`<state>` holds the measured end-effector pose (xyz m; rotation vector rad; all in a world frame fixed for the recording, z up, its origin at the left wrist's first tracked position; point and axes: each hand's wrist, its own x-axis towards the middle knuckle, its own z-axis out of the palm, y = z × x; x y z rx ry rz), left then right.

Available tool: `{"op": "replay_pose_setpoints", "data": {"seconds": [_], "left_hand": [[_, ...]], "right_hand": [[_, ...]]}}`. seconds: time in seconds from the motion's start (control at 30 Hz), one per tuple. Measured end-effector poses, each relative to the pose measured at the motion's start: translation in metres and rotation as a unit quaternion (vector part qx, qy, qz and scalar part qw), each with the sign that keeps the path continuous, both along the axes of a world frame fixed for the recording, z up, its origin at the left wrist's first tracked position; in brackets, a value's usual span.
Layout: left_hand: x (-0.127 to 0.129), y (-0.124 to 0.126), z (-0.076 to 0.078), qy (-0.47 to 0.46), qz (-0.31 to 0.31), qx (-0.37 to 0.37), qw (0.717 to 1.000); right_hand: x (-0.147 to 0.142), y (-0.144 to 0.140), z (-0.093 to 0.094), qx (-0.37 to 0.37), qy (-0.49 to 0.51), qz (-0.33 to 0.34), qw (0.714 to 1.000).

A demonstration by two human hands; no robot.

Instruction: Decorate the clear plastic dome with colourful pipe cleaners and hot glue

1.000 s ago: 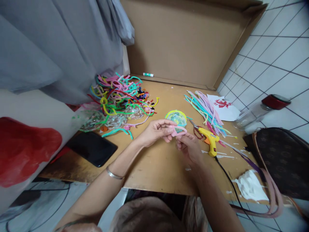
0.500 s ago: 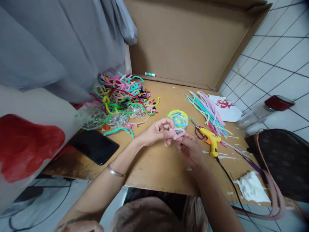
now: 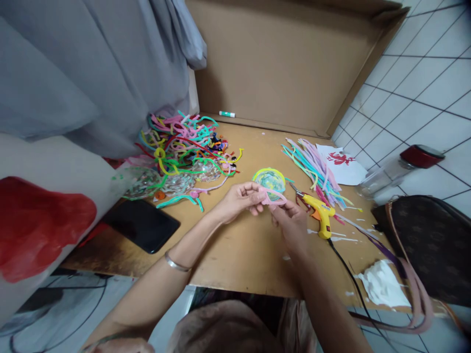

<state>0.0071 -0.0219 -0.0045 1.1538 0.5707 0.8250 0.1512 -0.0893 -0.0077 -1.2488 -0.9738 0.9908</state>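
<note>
Head view: both hands work a pink pipe cleaner [image 3: 273,197] held just above the worktop [image 3: 235,250], in front of the round yellow-rimmed ornament [image 3: 270,178]. Left hand [image 3: 239,201] pinches one end with fingers curled, right hand [image 3: 292,220] pinches the other, wrists near. Judgement: steady the left pinch; bend with small turns.

Counts on the table

One glue gun [image 3: 321,214], one phone [image 3: 142,225], one glue stick [image 3: 226,114], two hands, one jar [image 3: 397,171], two heaps of pipe cleaners.
</note>
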Motion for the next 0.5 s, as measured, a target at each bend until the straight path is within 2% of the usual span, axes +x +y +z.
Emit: {"op": "replay_pose_setpoints", "data": {"seconds": [0.13,0.3,0.5], "left_hand": [[0.007,-0.004,-0.003,0.018,0.034,0.002,0.999],[0.012,-0.007,-0.003,0.025,0.085,0.002,0.996],[0.015,-0.009,-0.005,0.018,0.104,-0.005,0.994]], "right_hand": [[-0.003,-0.001,-0.001,0.009,-0.065,-0.041,0.997],[-0.001,0.000,-0.007,-0.002,-0.075,-0.037,0.997],[-0.001,0.001,-0.009,0.001,-0.077,-0.034,0.996]]}}
